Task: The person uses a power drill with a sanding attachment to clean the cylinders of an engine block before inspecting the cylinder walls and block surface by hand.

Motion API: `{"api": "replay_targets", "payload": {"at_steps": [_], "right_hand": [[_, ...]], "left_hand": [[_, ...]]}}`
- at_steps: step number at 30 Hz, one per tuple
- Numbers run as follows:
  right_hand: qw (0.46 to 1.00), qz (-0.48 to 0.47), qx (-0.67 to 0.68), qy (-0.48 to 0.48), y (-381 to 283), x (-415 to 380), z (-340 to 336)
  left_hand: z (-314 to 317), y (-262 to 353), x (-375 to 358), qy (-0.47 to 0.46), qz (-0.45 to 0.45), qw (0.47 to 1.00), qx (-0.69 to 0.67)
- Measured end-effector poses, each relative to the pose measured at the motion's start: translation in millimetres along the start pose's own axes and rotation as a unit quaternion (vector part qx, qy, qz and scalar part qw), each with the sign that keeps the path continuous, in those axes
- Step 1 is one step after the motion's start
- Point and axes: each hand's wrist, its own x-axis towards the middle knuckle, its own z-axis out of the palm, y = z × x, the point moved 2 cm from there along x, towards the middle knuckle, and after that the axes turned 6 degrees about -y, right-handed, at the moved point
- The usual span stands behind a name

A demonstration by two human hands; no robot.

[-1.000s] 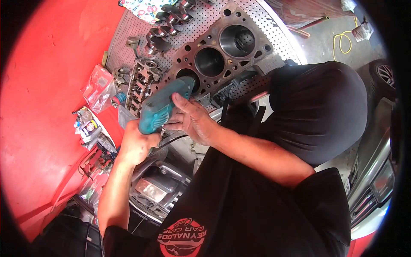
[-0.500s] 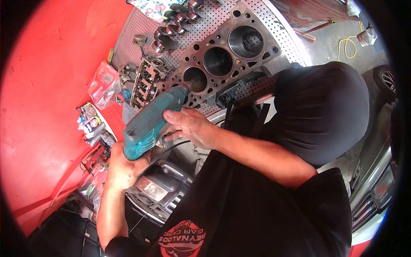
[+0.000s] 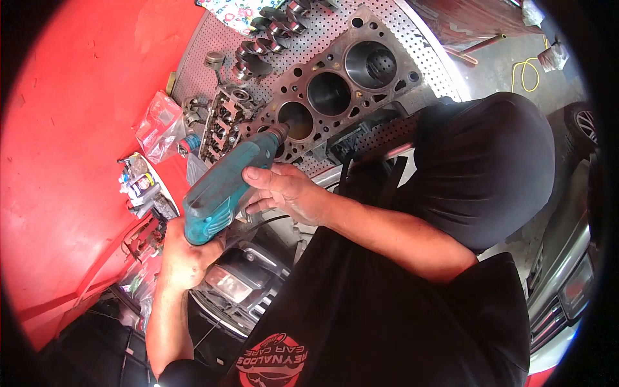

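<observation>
My left hand (image 3: 186, 258) is wrapped round the rear of a teal power drill (image 3: 229, 177). My right hand (image 3: 287, 190) holds the drill's side farther forward, its thumb against the housing and its fingers lower down. Pointing up and to the right, the drill has its chuck (image 3: 278, 131) at the edge of a cylinder bore (image 3: 298, 119) in an engine block (image 3: 361, 97). What is fitted in the chuck is hard to make out. A cylinder head (image 3: 224, 122) lies just left of the block, partly behind the drill.
The perforated table (image 3: 192, 72) also bears a crankshaft (image 3: 253, 63), a piston (image 3: 215, 61) and a floral cloth (image 3: 235, 14). A plastic bag (image 3: 158, 122) lies near the red panel (image 3: 77, 161). Below the drill is a headlight (image 3: 229, 284). A rounded black-cloth form (image 3: 483, 168) fills the right.
The drill's rear has shifted slightly left and down in view, while the block appears slightly farther right. The chuck stays at the same bore and both hands keep their hold.
</observation>
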Motion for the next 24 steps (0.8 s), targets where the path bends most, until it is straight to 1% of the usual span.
{"api": "replay_targets", "payload": {"at_steps": [3, 6, 12, 16, 18, 24], "right_hand": [[1.000, 0.007, -0.003, -0.001, 0.4, -0.2, -3.4], [1.000, 0.008, -0.004, -0.003, 1.9, -0.4, -0.9], [1.000, 0.019, -0.002, -0.016, 2.3, 0.5, 0.2], [1.000, 0.026, 0.006, -0.012, 4.2, 1.5, -6.5], [1.000, 0.024, 0.004, -0.005, 1.4, -0.6, -5.4], [1.000, 0.002, -0.014, -0.001, -1.8, -2.0, 0.5]], "left_hand": [[2.4, 2.4, 0.7, 0.000, 0.012, 1.000, -0.003], [2.9, 3.1, -3.3, 0.020, 0.014, 1.000, -0.004], [3.2, 4.8, -5.8, 0.023, 0.014, 1.000, -0.008], [4.3, -4.9, 0.9, 0.017, 0.008, 1.000, 0.004], [4.8, -6.4, 3.5, 0.007, 0.006, 1.000, 0.002], [6.0, 2.5, -0.6, 0.023, 0.026, 0.999, -0.019]]}}
